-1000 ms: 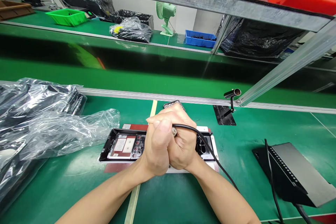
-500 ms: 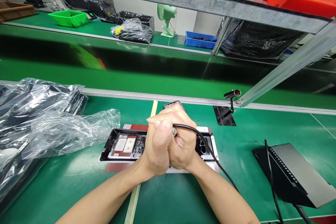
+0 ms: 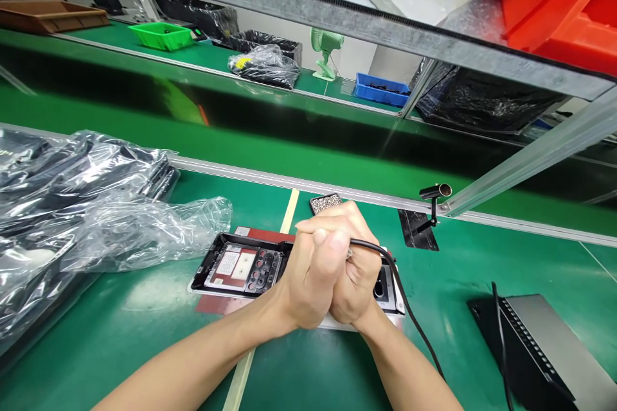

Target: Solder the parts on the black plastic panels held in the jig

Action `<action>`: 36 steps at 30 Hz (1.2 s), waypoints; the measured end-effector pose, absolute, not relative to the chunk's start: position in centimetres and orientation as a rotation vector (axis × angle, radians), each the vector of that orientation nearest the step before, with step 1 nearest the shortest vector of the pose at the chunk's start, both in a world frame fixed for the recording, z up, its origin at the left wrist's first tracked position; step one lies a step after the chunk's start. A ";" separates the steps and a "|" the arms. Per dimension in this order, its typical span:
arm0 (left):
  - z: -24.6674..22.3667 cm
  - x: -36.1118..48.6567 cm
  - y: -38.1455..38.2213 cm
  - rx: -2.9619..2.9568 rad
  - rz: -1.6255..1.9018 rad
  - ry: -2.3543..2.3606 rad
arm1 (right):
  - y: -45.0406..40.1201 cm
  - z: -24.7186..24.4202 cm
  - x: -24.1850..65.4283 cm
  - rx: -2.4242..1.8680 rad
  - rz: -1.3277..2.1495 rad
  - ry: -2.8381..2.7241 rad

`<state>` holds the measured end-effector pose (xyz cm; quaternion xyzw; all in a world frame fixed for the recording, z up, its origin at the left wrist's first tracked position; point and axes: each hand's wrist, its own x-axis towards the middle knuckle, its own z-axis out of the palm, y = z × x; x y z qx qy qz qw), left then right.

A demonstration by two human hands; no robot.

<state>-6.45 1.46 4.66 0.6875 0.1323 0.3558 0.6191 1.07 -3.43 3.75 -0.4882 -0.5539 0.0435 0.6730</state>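
Observation:
My left hand [image 3: 311, 282] and my right hand [image 3: 361, 270] are clasped together, both closed around a corded tool whose body is hidden inside them. Its black cable [image 3: 407, 295] comes out at the top of the grip and drops to the right. Below my hands lies a long, shallow black and white plastic housing [image 3: 205, 273], with a reddish board, white labels and dark round parts inside. The middle of the housing is covered by my hands, and the tool's tip cannot be seen. A reddish mat [image 3: 216, 304] shows beneath the housing.
Plastic-wrapped dark parts [image 3: 96, 186] are heaped on the left. A small tray of grainy material [image 3: 325, 203] sits behind my hands. To the right are a tube-shaped holder [image 3: 435, 191] and a dark grey box [image 3: 544, 347]. A metal shelf [image 3: 308, 0] with a red bin [image 3: 569, 13] hangs overhead.
My clasped hands have shifted slightly to the right over the housing, still gripping the tool. The camera view has moved and tilted a little.

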 end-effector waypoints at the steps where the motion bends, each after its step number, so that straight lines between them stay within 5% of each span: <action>1: 4.8 -6.5 1.5 1.600 0.819 0.262 | -3.5 3.7 1.2 -1.105 0.101 -1.254; 13: 4.8 -7.5 3.7 1.873 0.735 0.002 | -4.6 4.6 1.5 -1.369 0.042 -1.290; 23: -1.0 -12.2 6.6 1.977 0.577 0.593 | -5.3 4.2 0.7 -1.101 0.342 -1.088; 36: -4.0 -13.9 7.5 2.460 0.235 0.643 | -4.0 4.5 -0.8 -0.971 0.415 -0.870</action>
